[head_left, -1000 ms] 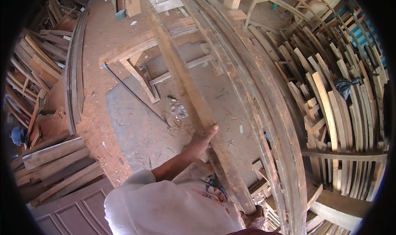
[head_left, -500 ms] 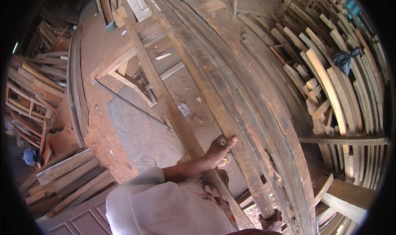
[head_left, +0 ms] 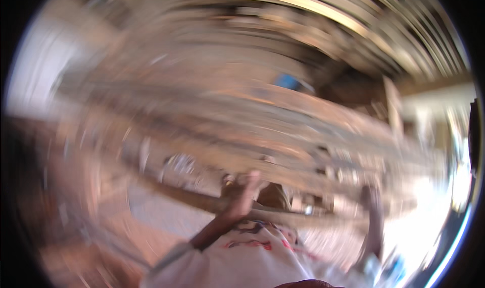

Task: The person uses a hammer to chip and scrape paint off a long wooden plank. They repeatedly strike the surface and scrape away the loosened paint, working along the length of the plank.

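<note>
Fingers point(head_left: 251, 179) of the left hand point(head_left: 241, 197) are curling together over a long wooden plank point(head_left: 202, 203), apparently pinning it so it doesn't slide; motion blur is hiding the exact grip. Plank is running across the lower middle of the view, in front of the white shirt point(head_left: 242, 260). Right hand point(head_left: 371, 197) is reaching up at the far right, too smeared to tell if it's open or closed, likely steadying the same timber. Stacked boards point(head_left: 313, 20) are streaking across the top.

Long blurred planks point(head_left: 283, 131) cross just beyond the left hand point(head_left: 241, 194), barring the way ahead; blur hides the gaps.
</note>
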`<state>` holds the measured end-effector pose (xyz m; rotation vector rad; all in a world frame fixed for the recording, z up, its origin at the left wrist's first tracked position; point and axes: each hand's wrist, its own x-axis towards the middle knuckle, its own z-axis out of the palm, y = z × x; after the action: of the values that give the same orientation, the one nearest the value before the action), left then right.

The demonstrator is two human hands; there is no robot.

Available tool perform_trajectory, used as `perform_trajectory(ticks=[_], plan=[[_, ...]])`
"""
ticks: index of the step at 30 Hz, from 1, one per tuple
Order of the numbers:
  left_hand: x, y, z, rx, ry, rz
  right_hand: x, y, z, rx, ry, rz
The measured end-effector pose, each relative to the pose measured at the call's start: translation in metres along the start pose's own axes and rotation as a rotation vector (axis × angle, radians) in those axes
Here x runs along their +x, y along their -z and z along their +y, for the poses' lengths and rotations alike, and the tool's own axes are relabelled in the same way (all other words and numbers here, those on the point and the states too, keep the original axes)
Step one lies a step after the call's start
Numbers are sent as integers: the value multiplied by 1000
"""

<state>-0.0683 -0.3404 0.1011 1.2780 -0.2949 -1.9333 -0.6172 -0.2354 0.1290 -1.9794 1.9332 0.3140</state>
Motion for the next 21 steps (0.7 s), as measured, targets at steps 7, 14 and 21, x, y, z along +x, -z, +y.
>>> perform_trajectory(ticks=[7,14,21], plan=[[22,-43,29,28,-30,-162,16,46,-43,-67,49,245],[25,-32,23,34,-30,-162,17,47,-42,11,13,210],[28,-58,27,64,-53,-155,16,87,-26,-104,-16,248]])
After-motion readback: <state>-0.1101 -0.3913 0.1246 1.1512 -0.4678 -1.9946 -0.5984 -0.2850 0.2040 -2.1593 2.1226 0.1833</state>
